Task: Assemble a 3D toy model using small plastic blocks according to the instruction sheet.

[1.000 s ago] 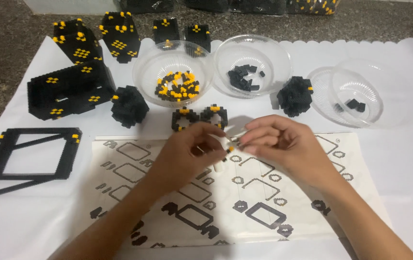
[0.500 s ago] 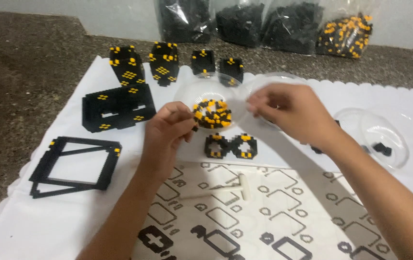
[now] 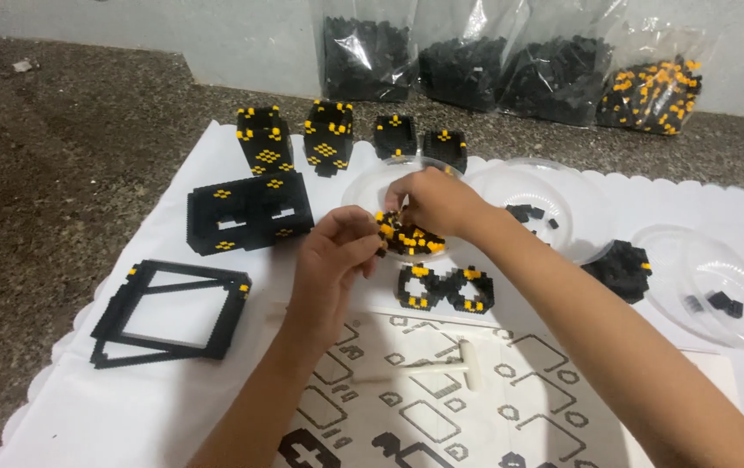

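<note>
left hand: bare, no rings | right hand: bare | forearms: sleeveless, no watch

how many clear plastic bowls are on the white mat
3: one under the hands holding yellow and black bricks, one in the middle with a few black pieces, one at far right.

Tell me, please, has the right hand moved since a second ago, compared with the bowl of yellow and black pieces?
Yes. The right hand has gone from the instruction sheet up to the clear bowl, fingertips now in its yellow and black pieces.
</note>
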